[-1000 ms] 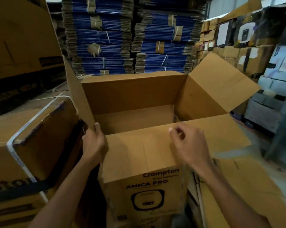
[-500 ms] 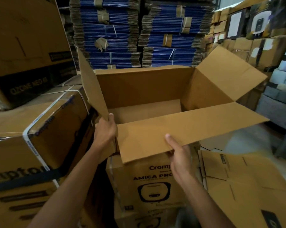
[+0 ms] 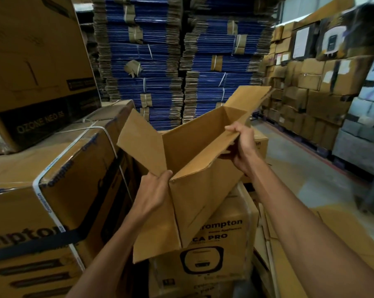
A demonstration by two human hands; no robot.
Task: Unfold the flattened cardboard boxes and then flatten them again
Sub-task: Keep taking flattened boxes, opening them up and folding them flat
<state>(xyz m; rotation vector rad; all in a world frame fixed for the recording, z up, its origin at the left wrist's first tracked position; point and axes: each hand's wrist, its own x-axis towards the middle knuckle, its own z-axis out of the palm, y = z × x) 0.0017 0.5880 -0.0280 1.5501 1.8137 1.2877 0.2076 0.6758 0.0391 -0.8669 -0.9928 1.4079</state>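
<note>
- Head view: cardboard box is sitting skewed into a narrow diamond, flaps sticking up, above a printed Crompton carton.
- Left hand is gripping the box's near corner, fingers curled over the edge.
- Right hand is pinching the top edge of the right-side wall.
- Strapped carton is standing just left; blue flattened-carton stacks are filling the back.

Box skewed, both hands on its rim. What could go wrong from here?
1. Right hand fingers curl over the box rim; closing walls may pinch them.
2. The side flap juts toward the strapped carton and may snag.
3. Left hand grips only a corner; the box might twist free.
</note>
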